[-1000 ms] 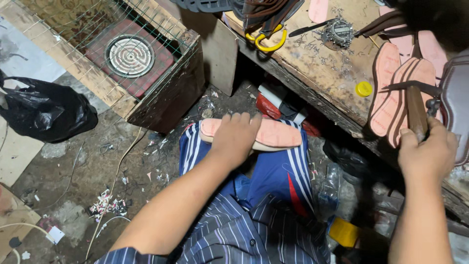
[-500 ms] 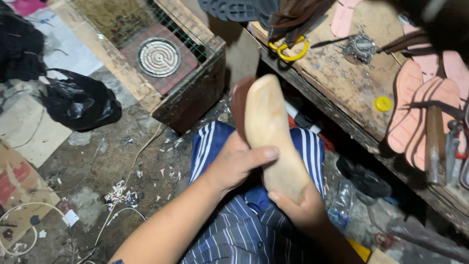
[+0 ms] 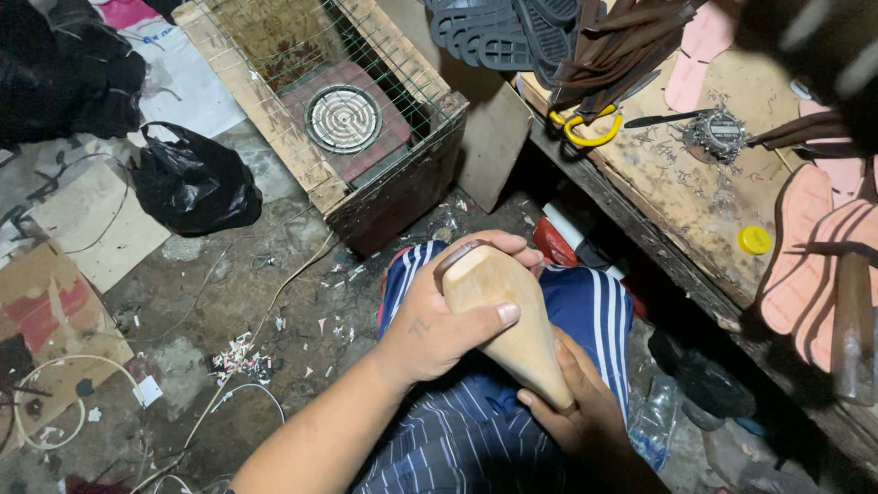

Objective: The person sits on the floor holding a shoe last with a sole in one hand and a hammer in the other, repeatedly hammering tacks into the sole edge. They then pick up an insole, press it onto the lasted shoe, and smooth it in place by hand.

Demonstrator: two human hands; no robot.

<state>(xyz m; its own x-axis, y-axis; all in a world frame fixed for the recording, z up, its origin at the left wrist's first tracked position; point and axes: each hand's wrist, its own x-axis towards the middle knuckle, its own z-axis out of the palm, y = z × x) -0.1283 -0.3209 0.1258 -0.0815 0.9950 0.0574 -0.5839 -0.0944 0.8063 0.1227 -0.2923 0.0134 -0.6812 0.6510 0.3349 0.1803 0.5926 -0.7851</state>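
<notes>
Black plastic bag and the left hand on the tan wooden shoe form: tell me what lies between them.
In the head view, between the black plastic bag and the left hand holding the tan wooden shoe form lies dirty floor with pale cord and scraps.

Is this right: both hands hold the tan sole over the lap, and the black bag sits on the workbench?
Not quite. The head view shows the black bag on the floor, left of the wooden crate, not on the workbench. The rest stands: the left hand and right hand both hold the tan sole over the lap.
</notes>
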